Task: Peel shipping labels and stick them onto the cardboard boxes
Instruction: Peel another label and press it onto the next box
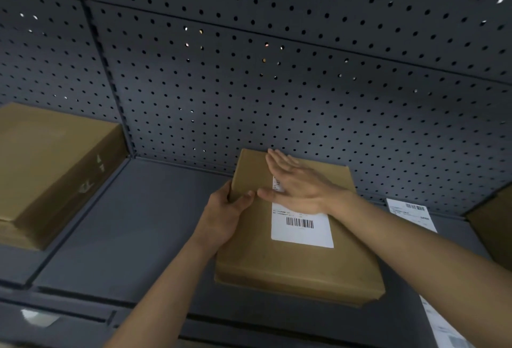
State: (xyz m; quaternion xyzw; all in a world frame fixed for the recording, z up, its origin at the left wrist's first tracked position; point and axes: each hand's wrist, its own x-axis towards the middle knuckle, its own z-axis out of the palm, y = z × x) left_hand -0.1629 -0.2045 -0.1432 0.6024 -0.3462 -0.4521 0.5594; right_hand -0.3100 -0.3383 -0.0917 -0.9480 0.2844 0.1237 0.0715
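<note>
A flat brown cardboard box (299, 261) lies on the dark shelf in the middle of the view. A white shipping label (302, 229) with a barcode is stuck on its top face. My right hand (297, 184) lies flat with straight fingers across the upper part of that label, pressing it onto the box. My left hand (224, 214) grips the box's left edge, thumb on top and fingers curled round the side.
A larger cardboard box (50, 170) sits on the shelf at the left. A strip of more white labels (415, 214) lies to the right of the middle box, running toward the bottom right. Another box's corner (496, 225) shows at the right edge. A perforated metal back panel (277, 70) rises behind.
</note>
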